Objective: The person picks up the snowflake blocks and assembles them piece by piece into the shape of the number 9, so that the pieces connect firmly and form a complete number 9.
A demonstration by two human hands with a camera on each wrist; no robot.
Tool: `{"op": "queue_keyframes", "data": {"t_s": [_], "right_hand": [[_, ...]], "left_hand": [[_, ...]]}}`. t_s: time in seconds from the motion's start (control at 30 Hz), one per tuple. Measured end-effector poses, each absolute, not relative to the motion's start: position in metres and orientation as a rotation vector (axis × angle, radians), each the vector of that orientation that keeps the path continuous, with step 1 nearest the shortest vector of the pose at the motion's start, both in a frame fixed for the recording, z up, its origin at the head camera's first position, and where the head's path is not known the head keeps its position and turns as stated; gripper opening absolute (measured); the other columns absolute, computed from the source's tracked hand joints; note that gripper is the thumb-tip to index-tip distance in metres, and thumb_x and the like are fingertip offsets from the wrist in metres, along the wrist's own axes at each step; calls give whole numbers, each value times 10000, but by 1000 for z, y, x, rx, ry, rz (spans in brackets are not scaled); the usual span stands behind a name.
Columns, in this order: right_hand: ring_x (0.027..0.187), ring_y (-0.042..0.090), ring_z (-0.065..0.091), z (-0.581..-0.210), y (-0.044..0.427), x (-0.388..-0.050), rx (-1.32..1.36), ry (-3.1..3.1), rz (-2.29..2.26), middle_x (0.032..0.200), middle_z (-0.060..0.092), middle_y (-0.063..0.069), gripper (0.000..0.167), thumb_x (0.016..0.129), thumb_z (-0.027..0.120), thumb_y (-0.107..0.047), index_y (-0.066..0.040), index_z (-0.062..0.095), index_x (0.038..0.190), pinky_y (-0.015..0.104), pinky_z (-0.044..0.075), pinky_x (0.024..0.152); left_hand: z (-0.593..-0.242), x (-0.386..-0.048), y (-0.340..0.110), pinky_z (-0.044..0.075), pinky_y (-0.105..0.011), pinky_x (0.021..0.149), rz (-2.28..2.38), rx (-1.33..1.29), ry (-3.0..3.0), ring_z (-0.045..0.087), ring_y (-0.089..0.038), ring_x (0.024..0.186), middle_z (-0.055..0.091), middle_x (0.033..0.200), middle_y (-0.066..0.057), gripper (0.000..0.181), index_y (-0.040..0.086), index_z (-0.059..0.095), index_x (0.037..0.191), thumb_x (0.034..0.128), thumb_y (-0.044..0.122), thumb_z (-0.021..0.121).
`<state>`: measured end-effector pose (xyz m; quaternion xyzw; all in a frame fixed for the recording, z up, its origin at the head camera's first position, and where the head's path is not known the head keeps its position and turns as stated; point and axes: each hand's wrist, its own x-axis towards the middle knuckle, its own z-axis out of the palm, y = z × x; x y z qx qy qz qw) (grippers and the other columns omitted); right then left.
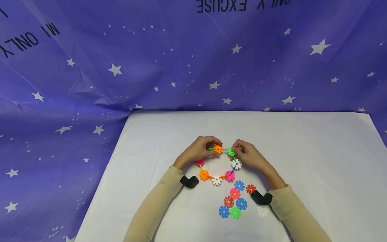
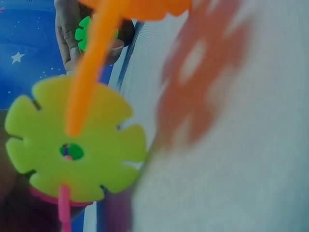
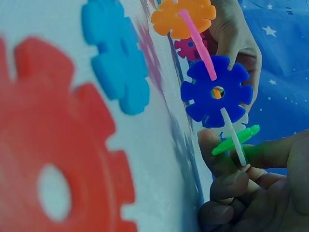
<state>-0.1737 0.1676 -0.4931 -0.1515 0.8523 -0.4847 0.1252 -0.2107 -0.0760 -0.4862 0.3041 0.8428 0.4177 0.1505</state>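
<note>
Slotted plastic snowflake discs are linked edge to face in a ring just above or on the table; which cannot be told. At its upper left, my left hand (image 1: 201, 148) holds the ring, fingers and thumb curled about an orange disc (image 1: 218, 149) and a green one beside it. My right hand (image 1: 248, 154) pinches a green disc (image 3: 248, 134) at the upper right. Round the near side run a white disc (image 1: 237, 164), a pink disc (image 1: 230, 175) and an orange disc (image 1: 204, 174). A yellow-green disc (image 2: 101, 125) shows close up in the left wrist view. My left palm hides part of the ring.
Several loose discs lie nearer me on the white table (image 1: 326, 161), among them a blue disc (image 1: 224, 212), a green disc (image 1: 235, 213) and a red disc (image 1: 251, 189) by the right wrist's black mount (image 1: 261, 197). A purple star-printed cloth (image 1: 193, 67) hangs behind the table.
</note>
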Motion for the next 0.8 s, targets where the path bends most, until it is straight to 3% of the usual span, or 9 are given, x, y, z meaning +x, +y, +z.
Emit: {"op": "queue_keyframes", "data": {"t_s": [0.37, 0.67, 0.8], "right_hand": [[601, 109, 500, -496, 167, -175, -405, 2441, -1452, 772, 679, 64, 155, 1025, 503, -141, -36, 585, 946, 230, 377, 534], [624, 105, 491, -497, 169, -173, -385, 2452, -1470, 789, 669, 86, 189, 1033, 490, -156, -8, 596, 981, 235, 387, 561], [672, 111, 559, -496, 167, -175, -369, 2404, -1524, 819, 687, 110, 193, 1037, 486, -162, 0, 588, 1014, 228, 426, 601]], "left_hand": [[-490, -211, -76, 512, -213, 845, 1222, 918, 2423, 623, -71, 927, 699, 1137, 3, 407, 106, 676, 1197, 816, 169, 804], [-490, -212, -81, 502, -257, 935, 1161, 876, 2373, 624, -138, 1056, 664, 1210, -33, 488, 60, 602, 1293, 846, 151, 777], [-490, -214, -81, 508, -254, 893, 1157, 882, 2419, 622, -138, 1000, 677, 1148, -29, 456, 62, 623, 1270, 849, 149, 773]]}}
